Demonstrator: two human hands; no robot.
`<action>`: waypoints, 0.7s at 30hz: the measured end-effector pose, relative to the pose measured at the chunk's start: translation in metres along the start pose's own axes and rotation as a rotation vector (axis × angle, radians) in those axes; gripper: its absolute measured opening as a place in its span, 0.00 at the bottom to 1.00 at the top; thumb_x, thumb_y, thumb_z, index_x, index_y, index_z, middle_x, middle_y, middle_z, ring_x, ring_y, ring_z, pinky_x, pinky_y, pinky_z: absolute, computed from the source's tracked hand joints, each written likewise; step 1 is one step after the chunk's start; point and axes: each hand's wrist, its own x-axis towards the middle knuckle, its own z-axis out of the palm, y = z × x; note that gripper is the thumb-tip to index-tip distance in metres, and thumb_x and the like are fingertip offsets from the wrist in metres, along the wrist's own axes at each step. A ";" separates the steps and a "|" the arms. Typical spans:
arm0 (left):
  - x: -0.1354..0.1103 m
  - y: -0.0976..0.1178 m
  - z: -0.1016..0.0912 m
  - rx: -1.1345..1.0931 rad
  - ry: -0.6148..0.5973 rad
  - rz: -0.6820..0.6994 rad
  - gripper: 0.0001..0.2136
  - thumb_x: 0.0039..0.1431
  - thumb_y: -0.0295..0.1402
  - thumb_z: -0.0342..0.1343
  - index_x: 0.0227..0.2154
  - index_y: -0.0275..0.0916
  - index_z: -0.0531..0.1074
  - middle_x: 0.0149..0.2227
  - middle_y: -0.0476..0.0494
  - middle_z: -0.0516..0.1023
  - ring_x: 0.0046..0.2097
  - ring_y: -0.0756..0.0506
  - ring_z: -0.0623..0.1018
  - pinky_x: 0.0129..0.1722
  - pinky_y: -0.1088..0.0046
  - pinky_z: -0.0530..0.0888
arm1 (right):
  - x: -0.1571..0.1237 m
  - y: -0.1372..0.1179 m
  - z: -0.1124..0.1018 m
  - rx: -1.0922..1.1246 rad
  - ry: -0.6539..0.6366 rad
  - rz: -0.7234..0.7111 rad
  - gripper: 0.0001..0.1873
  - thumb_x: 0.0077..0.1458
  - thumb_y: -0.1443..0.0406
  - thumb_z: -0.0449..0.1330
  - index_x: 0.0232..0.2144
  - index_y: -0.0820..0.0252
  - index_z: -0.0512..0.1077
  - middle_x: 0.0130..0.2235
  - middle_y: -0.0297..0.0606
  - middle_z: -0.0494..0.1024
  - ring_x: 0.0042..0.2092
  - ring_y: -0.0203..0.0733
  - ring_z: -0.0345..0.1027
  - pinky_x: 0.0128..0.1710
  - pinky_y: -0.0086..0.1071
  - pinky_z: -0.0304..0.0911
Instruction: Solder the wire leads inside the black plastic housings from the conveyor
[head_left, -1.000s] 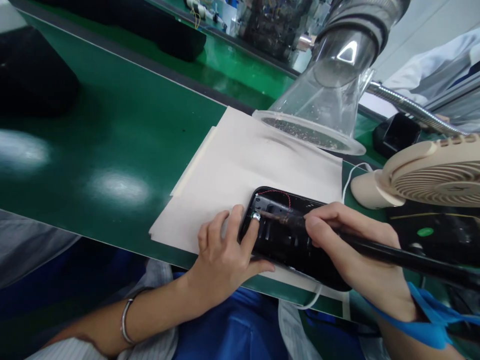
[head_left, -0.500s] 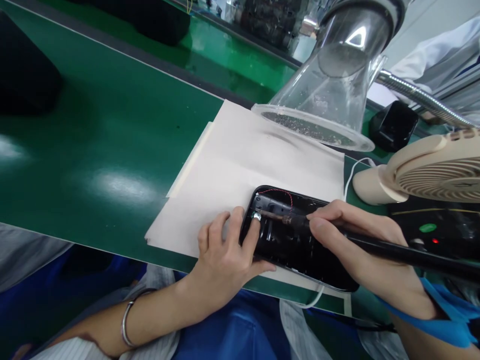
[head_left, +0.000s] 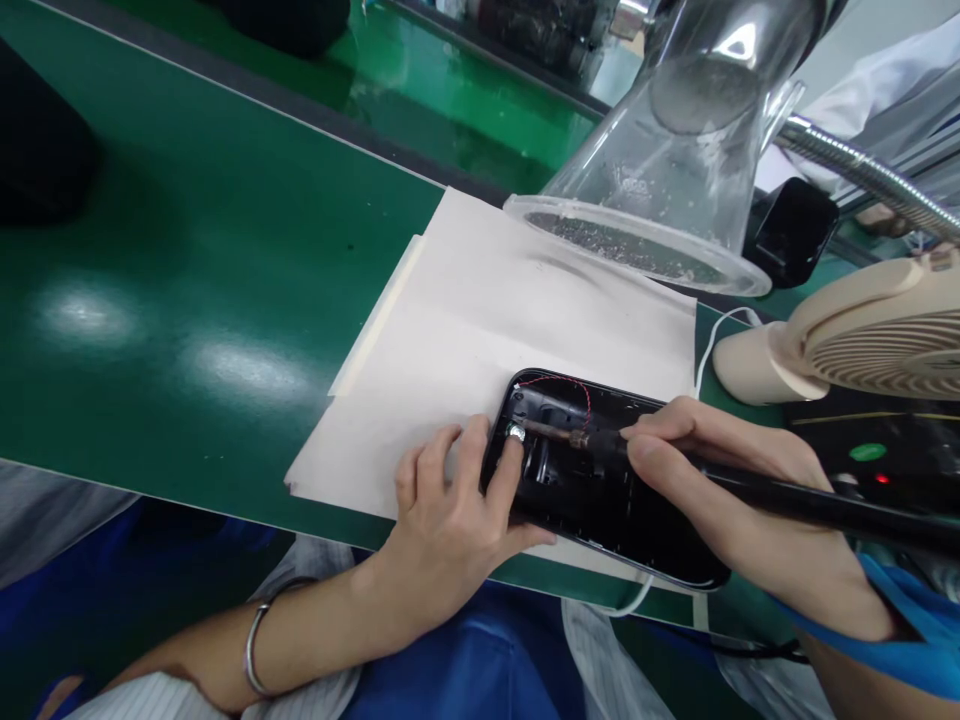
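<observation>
A black plastic casing [head_left: 637, 520], open side up, lies on a pale sheet of paper. Inside its left end sit a small silver round part [head_left: 516, 432] and a thin twisted red wire [head_left: 587, 395]. My left hand [head_left: 457, 510] grips the casing's left end: the index fingertip presses at the silver part, the thumb lies along the near edge, and the other fingers rest bent on the paper. Pinched in my right hand [head_left: 720, 470] is a soldering iron [head_left: 607, 447], its brownish tip pointing left, close beside the silver part. Whether the tip touches it I cannot tell.
Above the paper [head_left: 480, 290] hangs a clear fume hood [head_left: 660, 180]. A beige fan [head_left: 885, 340] stands at right, near a black unit with a red light [head_left: 883, 479]. A white cable [head_left: 634, 600] runs below the casing. Dark objects sit on the green bench [head_left: 225, 260].
The view has shifted slightly, so the hood and fan appear a little further right. Both hands keep almost the same place on the casing, with the iron tip still by the silver part.
</observation>
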 end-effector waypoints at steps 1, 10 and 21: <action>0.000 0.000 0.000 0.000 -0.001 0.000 0.31 0.46 0.59 0.56 0.44 0.37 0.75 0.46 0.29 0.74 0.43 0.32 0.70 0.40 0.60 0.61 | 0.000 0.000 0.000 0.001 0.000 0.002 0.11 0.54 0.67 0.55 0.20 0.58 0.67 0.20 0.28 0.70 0.19 0.28 0.61 0.17 0.21 0.55; 0.000 0.001 0.001 0.013 0.015 0.002 0.30 0.48 0.58 0.55 0.44 0.37 0.75 0.46 0.29 0.73 0.44 0.33 0.69 0.40 0.61 0.61 | -0.002 0.002 0.004 0.068 0.015 0.066 0.11 0.53 0.67 0.57 0.20 0.58 0.67 0.20 0.28 0.69 0.20 0.29 0.62 0.17 0.21 0.56; 0.003 -0.023 -0.003 -0.356 -0.053 -0.138 0.19 0.64 0.44 0.45 0.45 0.33 0.68 0.39 0.39 0.75 0.37 0.44 0.72 0.38 0.67 0.66 | -0.018 0.004 -0.017 0.206 0.247 0.104 0.06 0.55 0.64 0.58 0.27 0.51 0.74 0.20 0.31 0.69 0.23 0.36 0.61 0.19 0.30 0.52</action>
